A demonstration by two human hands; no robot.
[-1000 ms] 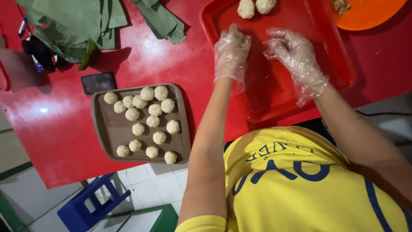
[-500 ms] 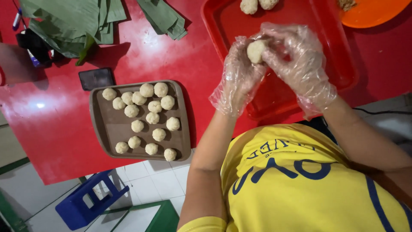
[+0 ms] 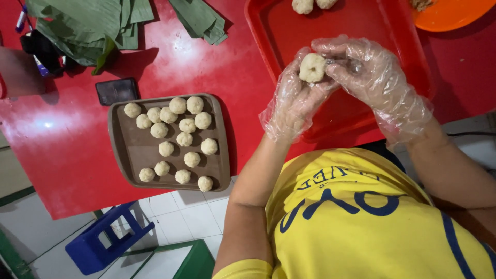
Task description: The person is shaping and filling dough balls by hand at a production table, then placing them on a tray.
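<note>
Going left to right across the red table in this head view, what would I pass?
Green leaves → brown tray of dough balls → left hand → dough ball → right hand → orange plate.

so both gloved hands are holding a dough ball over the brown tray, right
Not quite. In the head view, the left hand and right hand, both in clear plastic gloves, hold the dough ball over the red tray. The brown tray sits apart to the side, filled with finished dough balls.
</note>
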